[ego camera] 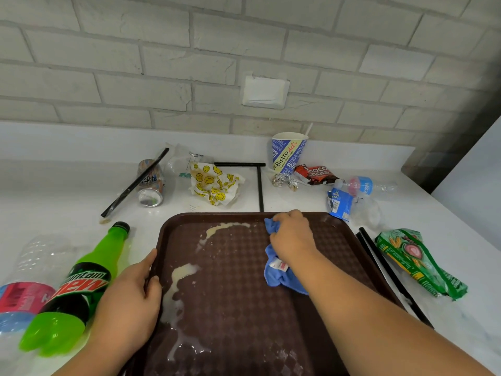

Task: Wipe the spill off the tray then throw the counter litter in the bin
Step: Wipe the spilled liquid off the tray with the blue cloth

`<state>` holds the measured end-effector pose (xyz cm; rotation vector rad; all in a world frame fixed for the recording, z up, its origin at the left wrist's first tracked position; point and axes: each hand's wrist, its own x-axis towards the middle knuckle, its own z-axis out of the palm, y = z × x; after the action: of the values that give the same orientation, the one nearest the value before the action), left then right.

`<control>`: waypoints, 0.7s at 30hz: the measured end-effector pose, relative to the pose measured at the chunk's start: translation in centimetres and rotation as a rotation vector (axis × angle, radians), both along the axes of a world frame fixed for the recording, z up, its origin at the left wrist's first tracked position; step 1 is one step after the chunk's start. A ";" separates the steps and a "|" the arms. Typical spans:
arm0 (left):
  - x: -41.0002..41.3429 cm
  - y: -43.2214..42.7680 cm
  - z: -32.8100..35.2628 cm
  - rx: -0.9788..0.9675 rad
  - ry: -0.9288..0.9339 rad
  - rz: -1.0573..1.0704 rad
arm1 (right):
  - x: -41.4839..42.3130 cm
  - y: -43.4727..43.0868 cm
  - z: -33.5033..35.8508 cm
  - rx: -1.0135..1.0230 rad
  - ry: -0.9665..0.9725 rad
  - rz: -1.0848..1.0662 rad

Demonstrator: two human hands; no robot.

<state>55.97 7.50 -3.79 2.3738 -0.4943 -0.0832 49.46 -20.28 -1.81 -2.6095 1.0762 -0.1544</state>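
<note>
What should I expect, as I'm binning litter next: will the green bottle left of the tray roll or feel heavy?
The green bottle lies on its side beside the tray, so a push would probably roll it. It looks empty and capped: likely light, fairly firm. Its smooth plastic may be slippery.

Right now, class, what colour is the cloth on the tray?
Blue; the cloth shows best in the head view.

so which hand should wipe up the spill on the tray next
Right, probably. The right hand grips the blue cloth on the tray, right of the pale spill; the left hand holds the tray's left rim, steadying it.
</note>
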 end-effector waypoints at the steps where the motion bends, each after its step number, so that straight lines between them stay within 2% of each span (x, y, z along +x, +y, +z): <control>1: 0.0 0.0 0.0 0.006 0.000 -0.003 | 0.4 0.6 -0.1 0.002 -0.006 0.055; 6: 0.0 -0.1 0.2 0.019 -0.006 -0.002 | 1.2 2.2 0.1 0.053 0.005 0.379; 9: -0.1 -0.1 0.2 0.016 -0.005 0.001 | 0.9 1.2 0.2 0.100 -0.102 0.271; 12: -0.1 -0.2 0.3 0.018 -0.003 -0.001 | 1.0 0.8 -0.4 -0.002 -0.096 0.130; 14: -0.1 -0.2 0.3 0.018 -0.006 -0.008 | 1.6 1.5 -0.6 -0.034 -0.069 0.160; 18: -0.1 -0.1 0.1 0.006 -0.008 -0.002 | 2.8 2.7 -0.5 0.041 -0.012 0.437; 21: -0.1 -0.1 0.2 0.004 -0.008 0.002 | 2.9 1.7 -0.1 0.025 -0.022 0.322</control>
<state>55.87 7.38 -3.64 2.3793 -0.4956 -0.0740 52.33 -18.63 -1.92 -2.7070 0.6332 -0.0950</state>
